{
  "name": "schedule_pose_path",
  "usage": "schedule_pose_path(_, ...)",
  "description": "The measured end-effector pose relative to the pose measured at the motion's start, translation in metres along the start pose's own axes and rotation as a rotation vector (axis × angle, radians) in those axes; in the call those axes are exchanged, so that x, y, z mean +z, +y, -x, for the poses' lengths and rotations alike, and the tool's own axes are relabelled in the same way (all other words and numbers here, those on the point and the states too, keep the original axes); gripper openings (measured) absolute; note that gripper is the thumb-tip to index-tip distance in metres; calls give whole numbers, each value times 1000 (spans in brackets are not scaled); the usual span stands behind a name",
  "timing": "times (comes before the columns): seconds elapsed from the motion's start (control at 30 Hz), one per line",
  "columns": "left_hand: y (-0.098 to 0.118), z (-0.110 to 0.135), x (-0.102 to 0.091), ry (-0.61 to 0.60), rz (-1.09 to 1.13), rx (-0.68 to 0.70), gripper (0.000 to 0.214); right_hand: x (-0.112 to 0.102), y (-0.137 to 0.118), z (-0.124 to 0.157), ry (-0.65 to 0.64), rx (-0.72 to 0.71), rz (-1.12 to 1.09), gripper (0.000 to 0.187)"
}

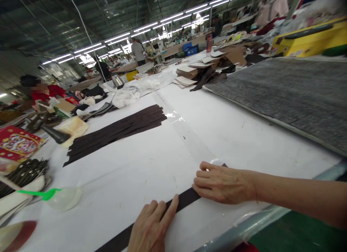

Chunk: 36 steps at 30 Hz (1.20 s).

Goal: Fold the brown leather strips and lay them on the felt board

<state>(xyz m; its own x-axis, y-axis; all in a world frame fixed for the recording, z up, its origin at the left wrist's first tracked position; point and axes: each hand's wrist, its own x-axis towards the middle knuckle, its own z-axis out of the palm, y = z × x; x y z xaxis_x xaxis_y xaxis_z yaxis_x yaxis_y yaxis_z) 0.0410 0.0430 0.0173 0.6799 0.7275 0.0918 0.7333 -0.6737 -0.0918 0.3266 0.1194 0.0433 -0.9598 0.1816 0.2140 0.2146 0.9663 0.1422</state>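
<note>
A long dark brown strip (187, 200), perhaps leather or a similar sheet material, lies flat along the near part of the white table. My left hand (151, 226) presses down on it, with the index finger stretched along the strip and the other fingers bent. Farther right, my right hand (222, 183) has its fingers curled over the same strip and covers much of that end. A small dark tip shows just beyond the right wrist. Beyond my hands, a row of similar dark strips (116, 132) lies side by side on the table (168, 161).
A grey felt-like board (292, 93) covers the right side. At left are a clear bowl (65, 198) with a green spoon (48, 194), a red printed bag (17, 143) and a glue-stained block (74, 128). Stacked pieces (187, 72) lie farther back. A person in red (47, 91) is at far left.
</note>
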Motion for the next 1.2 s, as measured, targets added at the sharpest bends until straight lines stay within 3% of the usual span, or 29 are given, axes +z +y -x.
schedule_pose_path(0.1, 5, -3, 0, 14, -53, -16, 74, -1, 1, 6, -4, 14, 5, 22)
schedule_pose_path(0.2, 6, -6, 2, 107, -88, 1, 67, -3, 3, 13, 0, 28, 13, 22)
schedule_pose_path(0.4, 2, -20, 6, 248, -52, 173, 51, -9, 4, 27, -35, 62, 31, 21)
schedule_pose_path(0.57, 5, -23, 11, 225, -39, 178, 48, -13, 5, 36, -62, 89, 32, 22)
schedule_pose_path(0.73, 15, -27, 12, 132, -35, 77, 64, -15, 7, 42, -82, 106, 24, 23)
schedule_pose_path(0.83, 18, -32, 10, 150, -54, 60, 68, -16, 7, 46, -55, 116, 21, 23)
schedule_pose_path(1.0, 22, -44, 10, 206, 12, 75, 57, -18, 7, 56, -58, 131, 42, 23)
schedule_pose_path(1.2, 33, -55, 9, 74, 102, 48, 55, -22, 7, 68, -71, 162, 78, 25)
